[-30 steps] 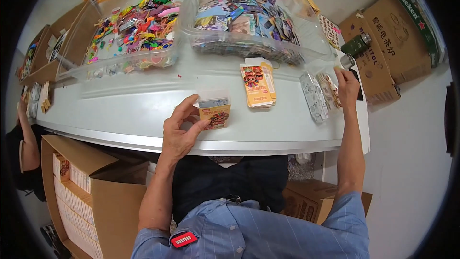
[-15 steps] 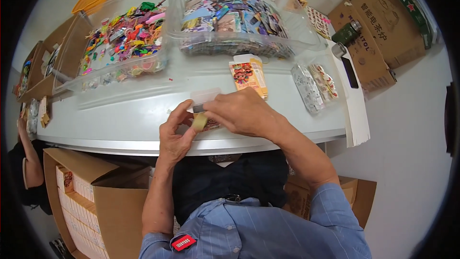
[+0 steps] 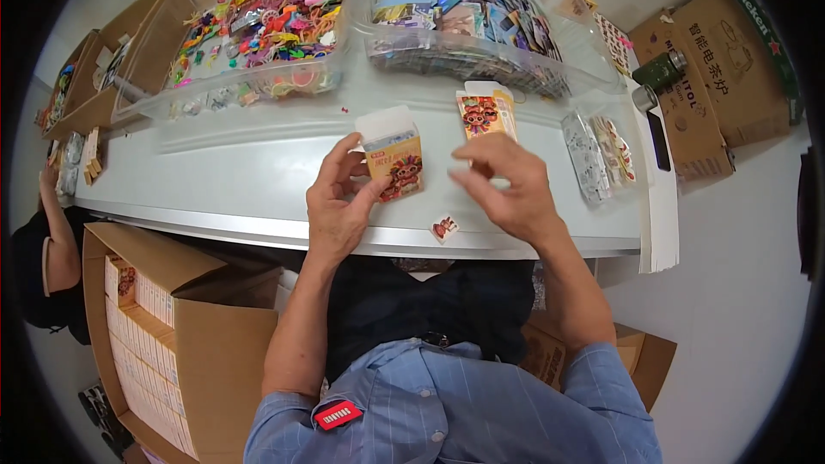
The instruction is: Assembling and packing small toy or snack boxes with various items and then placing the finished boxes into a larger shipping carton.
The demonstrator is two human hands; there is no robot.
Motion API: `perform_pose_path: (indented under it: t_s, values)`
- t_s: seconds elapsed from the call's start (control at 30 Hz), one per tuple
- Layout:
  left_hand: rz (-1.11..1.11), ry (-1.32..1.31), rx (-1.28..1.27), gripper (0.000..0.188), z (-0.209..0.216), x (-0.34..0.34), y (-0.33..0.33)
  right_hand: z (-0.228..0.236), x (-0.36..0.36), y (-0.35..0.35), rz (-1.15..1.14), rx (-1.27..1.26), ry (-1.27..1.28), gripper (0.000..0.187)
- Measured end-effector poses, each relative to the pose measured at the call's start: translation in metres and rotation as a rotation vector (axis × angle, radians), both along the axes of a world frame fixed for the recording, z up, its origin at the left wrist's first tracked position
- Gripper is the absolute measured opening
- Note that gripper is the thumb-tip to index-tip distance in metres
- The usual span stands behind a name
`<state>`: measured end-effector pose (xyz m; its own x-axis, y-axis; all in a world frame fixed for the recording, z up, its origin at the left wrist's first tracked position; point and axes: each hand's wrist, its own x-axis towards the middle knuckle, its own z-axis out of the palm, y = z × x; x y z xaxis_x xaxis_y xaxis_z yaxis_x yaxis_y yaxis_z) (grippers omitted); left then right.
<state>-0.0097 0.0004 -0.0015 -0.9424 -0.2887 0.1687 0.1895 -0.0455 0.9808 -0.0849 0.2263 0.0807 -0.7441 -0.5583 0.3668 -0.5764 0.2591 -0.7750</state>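
Observation:
My left hand grips a small orange printed box by its side and lower edge, just above the white table. The box stands roughly upright, its white top flap raised and something bluish showing inside. To the right, my right hand hovers with thumb and fingers apart, nothing visible between them. Beyond that hand lies another orange box with its white flap out, partly hidden by the fingers. A little white piece with a red figure rests by the table's front edge, between my hands.
Clear bins hold colourful small toys and shiny cards at the back. At right are a clear tray, a phone and a green flask. A carton of boxes stands lower left; another person's arm is far left.
The box in my left hand now stands with its flap up and printed front showing. My right hand has drawn away to the right. The little figure piece now shows on the table.

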Motion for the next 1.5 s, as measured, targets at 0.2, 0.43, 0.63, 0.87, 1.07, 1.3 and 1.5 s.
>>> perform_pose_path:
  t_s: [0.2, 0.43, 0.63, 0.87, 1.07, 1.3, 1.5]
  values:
    - [0.001, -0.005, 0.088, 0.068, 0.003, -0.003, -0.002, -0.029, 0.038, 0.025, 0.232, 0.467, 0.304, 0.037]
    - [-0.022, 0.019, -0.042, 0.065, -0.005, -0.001, -0.002, -0.056, 0.054, 0.023, 0.075, 0.218, 0.401, 0.016]
    - [-0.103, 0.155, -0.289, 0.062, -0.006, 0.006, -0.002, -0.007, 0.017, 0.003, -0.138, -0.195, 0.312, 0.014]
    - [-0.077, 0.111, -0.327, 0.063, -0.008, 0.012, -0.001, 0.001, 0.002, -0.028, 0.197, 0.447, 0.403, 0.025]
    - [-0.105, 0.067, -0.173, 0.068, -0.009, 0.010, -0.002, 0.021, -0.001, 0.011, -0.014, 0.038, 0.309, 0.026]
    - [-0.136, 0.042, -0.144, 0.069, -0.006, 0.006, -0.002, 0.014, -0.073, 0.173, -0.722, 0.582, 0.156, 0.017]
    - [-0.131, 0.011, -0.114, 0.069, -0.007, 0.005, -0.001, 0.000, -0.088, 0.193, -0.769, 1.243, -0.044, 0.018]
